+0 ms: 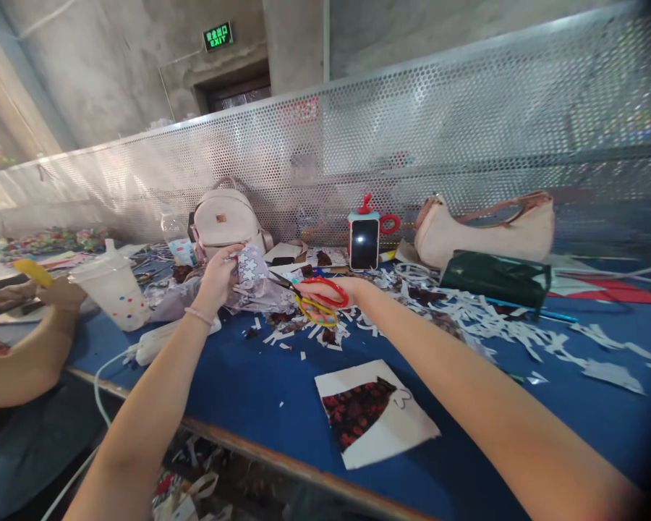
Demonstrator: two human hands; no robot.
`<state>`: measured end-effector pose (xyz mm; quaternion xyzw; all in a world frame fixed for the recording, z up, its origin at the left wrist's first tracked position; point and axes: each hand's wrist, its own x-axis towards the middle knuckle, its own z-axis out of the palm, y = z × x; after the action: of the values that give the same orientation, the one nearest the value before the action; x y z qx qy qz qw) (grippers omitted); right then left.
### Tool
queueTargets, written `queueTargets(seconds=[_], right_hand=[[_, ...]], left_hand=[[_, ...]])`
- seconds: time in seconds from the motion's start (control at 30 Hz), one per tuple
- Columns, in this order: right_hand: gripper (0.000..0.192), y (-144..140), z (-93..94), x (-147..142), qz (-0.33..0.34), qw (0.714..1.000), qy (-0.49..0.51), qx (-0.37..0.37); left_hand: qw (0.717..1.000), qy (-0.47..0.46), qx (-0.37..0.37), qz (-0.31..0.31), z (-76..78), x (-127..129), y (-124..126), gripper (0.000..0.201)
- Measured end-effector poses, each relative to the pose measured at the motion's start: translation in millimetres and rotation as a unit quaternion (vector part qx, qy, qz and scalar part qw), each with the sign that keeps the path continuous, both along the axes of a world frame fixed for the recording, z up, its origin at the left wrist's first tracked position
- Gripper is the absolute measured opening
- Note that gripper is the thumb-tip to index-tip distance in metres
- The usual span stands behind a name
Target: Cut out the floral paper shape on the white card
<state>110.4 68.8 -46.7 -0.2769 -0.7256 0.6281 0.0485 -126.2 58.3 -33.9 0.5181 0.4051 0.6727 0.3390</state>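
Observation:
My left hand (217, 278) pinches a patterned paper sheet with white flower shapes (252, 278), held up above the blue table (249, 391). My right hand (325, 297) grips red-and-yellow scissors (317, 293), blades pointing left toward that sheet's edge. Paper scraps (304, 336) lie scattered under both hands. A white sheet with a dark red floral cutout (372, 416) rests flat nearer the table's front edge.
A plastic cup with dots (113, 289), a pink backpack (225, 221), a phone on a stand (364, 242), a beige handbag (482, 231) and a dark green pouch (496, 278) sit behind. Another person's arm (27, 354) rests at left. A perforated metal screen (466, 137) backs the table.

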Motion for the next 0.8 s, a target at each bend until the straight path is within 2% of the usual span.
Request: queueTargets(seconds=[0.2,0.5,0.63,0.8], right_hand=[[0.056,-6.1,-3.3,-15.2,-0.031,0.998,0.033,-0.045],[0.054,-12.3,-4.3,-19.0,0.010,0.994,0.035,-0.101],[0.054,-17.9,-2.6,-21.9,-0.003,0.991,0.030,-0.131],[0.057,-17.5,-6.6,-29.7,-0.028,0.990,0.045,-0.134]], left_hand=[[0.999,-0.037,-0.013,-0.007,1.5,3.4,-2.7,0.025],[0.995,-0.103,-0.012,0.000,2.7,3.5,-3.3,0.019],[0.992,-0.122,-0.011,0.008,3.4,5.6,-4.0,0.019],[0.988,-0.152,-0.019,0.003,6.0,9.5,-7.2,0.021]])
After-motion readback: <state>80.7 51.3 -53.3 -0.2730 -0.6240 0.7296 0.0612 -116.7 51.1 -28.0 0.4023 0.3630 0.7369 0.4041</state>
